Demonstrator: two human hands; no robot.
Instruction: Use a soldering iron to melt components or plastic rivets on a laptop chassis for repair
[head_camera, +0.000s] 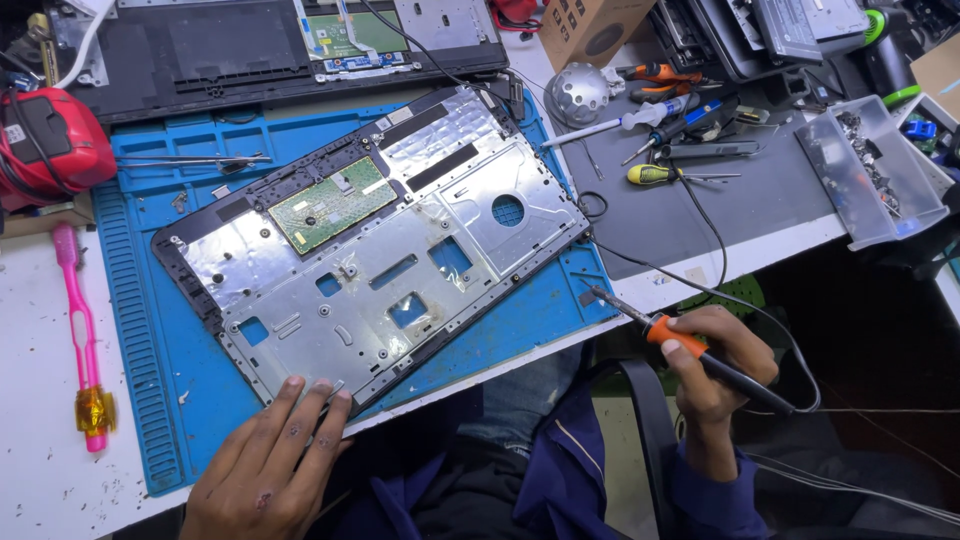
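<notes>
**Soldering iron held clear while the other hand pins a laptop panel**

The right hand (715, 365) is closed in a pen-like grip around a soldering iron (690, 350), fingers wrapped on its orange collar and black handle. The tip points toward ten o'clock and hangs just off the near corner of the blue work mat (150, 330), apparently so the tip touches nothing. Its cord (880, 410) trails off toward three o'clock.

The left hand (270, 460) lies flat and open, holding nothing; its fingertips (315, 392) press on the near edge of the laptop palmrest panel (380, 250), which looks like a way to keep the panel from sliding on the mat. The panel lies inner side up, tilted diagonally, with its silver metal shield facing the camera and a small green circuit board (335, 202) seated at its eleven o'clock side.

Farther out, at nine o'clock from the panel, a pink toothbrush (80, 320) rests on the white table (40, 400). At ten o'clock sits a red tool (45, 145). At twelve o'clock lies a second opened laptop base (250, 45). Toward two o'clock, several screwdrivers (660, 120) cluster on a grey mat (720, 210), within reach of the right hand, and a clear plastic tray of screws (870, 170) stands beyond them.
</notes>
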